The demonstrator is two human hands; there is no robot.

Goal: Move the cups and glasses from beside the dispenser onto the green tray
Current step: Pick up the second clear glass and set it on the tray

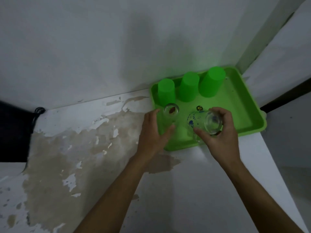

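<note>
The green tray (242, 105) lies on a worn white surface against the wall. Three green cups (166, 91) (188, 86) (211, 82) stand upside down in a row along its far side. A clear glass with a red mark (170, 112) stands upside down at the tray's near left. My left hand (154, 132) curls around it, fingers apart, touching or nearly touching its side. My right hand (222, 137) grips a clear glass with blue print (204, 123), tilted with its base toward me, above the tray's near part.
A dark object with a black cable (37, 113) sits at the far left edge. The surface has peeling paint and brown patches (67, 148). A small printed spot (199, 107) shows on the tray floor. A white wall corner rises at the right.
</note>
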